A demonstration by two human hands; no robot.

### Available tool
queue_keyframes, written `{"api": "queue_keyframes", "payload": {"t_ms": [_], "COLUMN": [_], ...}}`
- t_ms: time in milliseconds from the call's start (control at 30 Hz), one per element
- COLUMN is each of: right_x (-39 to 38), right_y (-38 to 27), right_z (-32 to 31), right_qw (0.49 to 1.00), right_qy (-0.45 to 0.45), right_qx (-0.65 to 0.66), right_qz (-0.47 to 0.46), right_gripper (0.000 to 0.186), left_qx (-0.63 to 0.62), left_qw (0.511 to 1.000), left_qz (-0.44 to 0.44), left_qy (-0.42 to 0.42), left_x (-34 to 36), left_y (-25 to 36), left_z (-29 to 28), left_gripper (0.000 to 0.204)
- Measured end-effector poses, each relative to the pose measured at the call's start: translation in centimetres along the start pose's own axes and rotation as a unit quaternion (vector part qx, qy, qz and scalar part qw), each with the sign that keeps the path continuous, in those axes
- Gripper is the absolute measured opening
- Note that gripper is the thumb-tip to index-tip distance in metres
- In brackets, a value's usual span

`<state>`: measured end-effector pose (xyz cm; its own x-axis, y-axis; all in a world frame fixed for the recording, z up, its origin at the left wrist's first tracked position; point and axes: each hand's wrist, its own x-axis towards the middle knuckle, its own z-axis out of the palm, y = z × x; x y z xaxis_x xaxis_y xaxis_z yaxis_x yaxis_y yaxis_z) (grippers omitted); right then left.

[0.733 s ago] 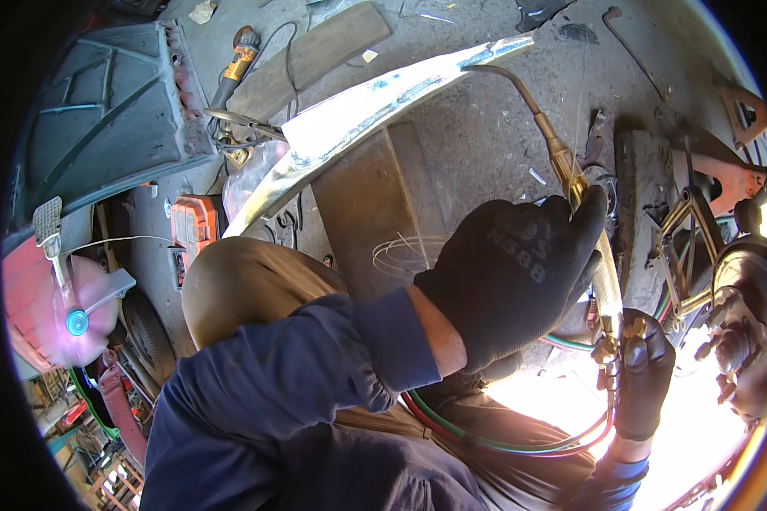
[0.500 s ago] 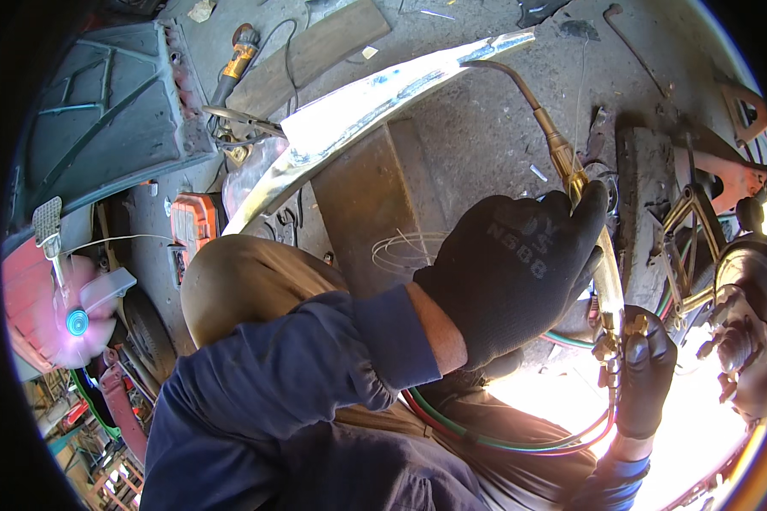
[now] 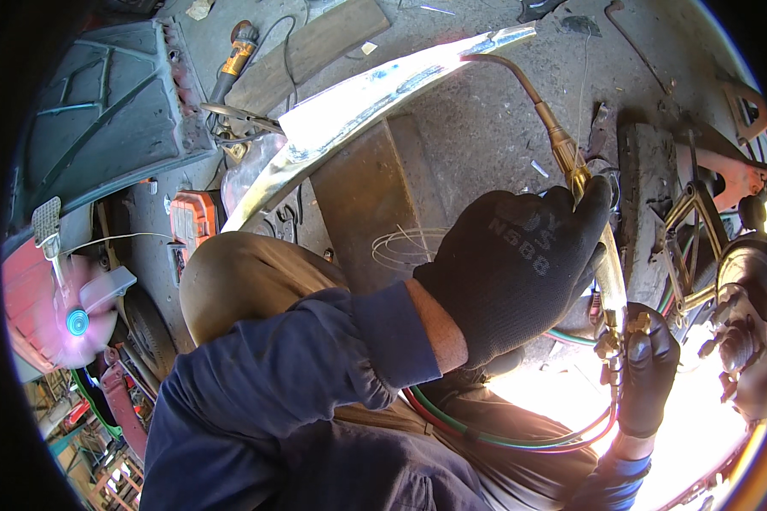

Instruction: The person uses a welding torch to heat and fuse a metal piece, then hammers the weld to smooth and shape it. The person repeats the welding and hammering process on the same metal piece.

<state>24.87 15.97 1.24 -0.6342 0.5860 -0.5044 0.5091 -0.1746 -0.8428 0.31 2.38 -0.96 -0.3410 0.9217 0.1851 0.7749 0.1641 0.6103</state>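
My left hand (image 3: 516,268), in a black knit glove, is closed around the handle of a gas welding torch (image 3: 608,277). Its thumb and forefinger reach the brass collar. The thin curved neck of the torch points up and left, its tip overlapping the edge of a shiny bent metal panel (image 3: 358,98); whether they touch I cannot tell. My right hand (image 3: 648,379), also gloved, pinches a brass valve knob (image 3: 641,323) at the torch's rear end. Red and green hoses (image 3: 503,440) loop from there across my lap.
A brown metal sheet (image 3: 362,200) lies under the panel, beside a coil of thin wire (image 3: 409,247). An angle grinder (image 3: 237,60), an orange case (image 3: 193,217) and a spinning fan (image 3: 77,322) are at left. A wooden block (image 3: 643,196) and machine parts (image 3: 746,272) stand right.
Both hands keep their hold, with the torch nearly still. A faint pinkish glow now shows at the torch tip. The fan blades keep turning.
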Motion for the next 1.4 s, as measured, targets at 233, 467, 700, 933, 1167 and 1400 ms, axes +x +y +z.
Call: {"api": "queue_keyframes", "payload": {"t_ms": [233,467,700,933,1167,1400], "right_x": [0.0,0.1,0.0,0.2,0.5,0.8], "right_y": [0.0,-0.3,-0.1,0.1,0.7,0.9], "right_z": [0.0,-0.1,0.0,-0.2,-0.7,-1.0], "right_qw": [1.0,1.0,1.0,1.0,1.0,0.999], "right_qy": [0.009,0.0,0.002,0.002,0.004,-0.026], "right_qx": [-0.012,0.003,-0.005,-0.004,0.009,0.02], "right_qz": [0.006,0.001,0.01,0.008,0.012,0.003], "right_gripper": [0.069,0.07,0.071,0.072,0.073,0.071], "left_qx": [0.009,0.013,0.017,0.017,0.015,0.011], "left_qw": [1.0,1.0,1.0,1.0,1.0,1.0], "left_qz": [-0.003,-0.012,-0.015,-0.004,-0.015,-0.009], "left_qy": [-0.004,-0.016,-0.013,-0.005,-0.011,0.004], "left_x": [0.2,-0.1,-0.6,-0.4,-0.2,0.0], "left_y": [0.1,0.1,0.1,0.0,0.2,0.0], "left_z": [-0.1,0.0,0.3,0.2,0.1,0.4], "left_gripper": [0.068,0.063,0.066,0.069,0.063,0.058]}}
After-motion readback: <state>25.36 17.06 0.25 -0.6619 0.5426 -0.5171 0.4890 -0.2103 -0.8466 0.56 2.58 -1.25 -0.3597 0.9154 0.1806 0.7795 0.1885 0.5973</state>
